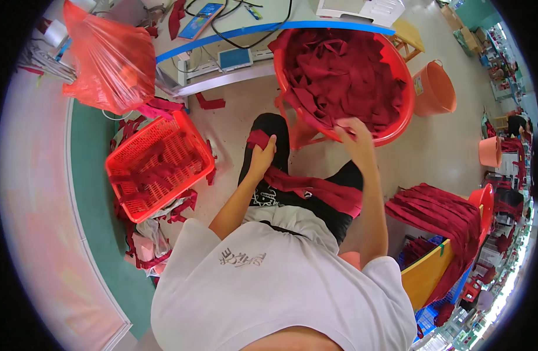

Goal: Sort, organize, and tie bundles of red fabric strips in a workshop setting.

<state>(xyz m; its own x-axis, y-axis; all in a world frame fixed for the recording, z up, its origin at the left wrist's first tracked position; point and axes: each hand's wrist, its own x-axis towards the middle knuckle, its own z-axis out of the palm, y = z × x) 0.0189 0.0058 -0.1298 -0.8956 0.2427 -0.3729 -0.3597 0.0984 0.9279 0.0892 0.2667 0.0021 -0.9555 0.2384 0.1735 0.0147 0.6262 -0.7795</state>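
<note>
My left hand (263, 157) is closed around a dark red fabric piece (257, 138) above my left thigh. A long dark red fabric strip (316, 188) runs from beside that hand across my lap to my right thigh. At the near rim of a large red tub (407, 111), my right hand (357, 138) is raised with its fingers bent and a gap between thumb and fingers. No fabric shows in it. Dark red fabric pieces (342, 76) are heaped high in the tub, just beyond my right fingers.
A red slatted basket (121, 161) with fabric scraps stands at left, below a hanging red plastic bag (114, 64). Ahead is a blue-edged table (245, 35). Long fabric strips (439, 213) drape over a yellow board (428, 275) at right. An orange bucket (436, 88) stands beyond the tub.
</note>
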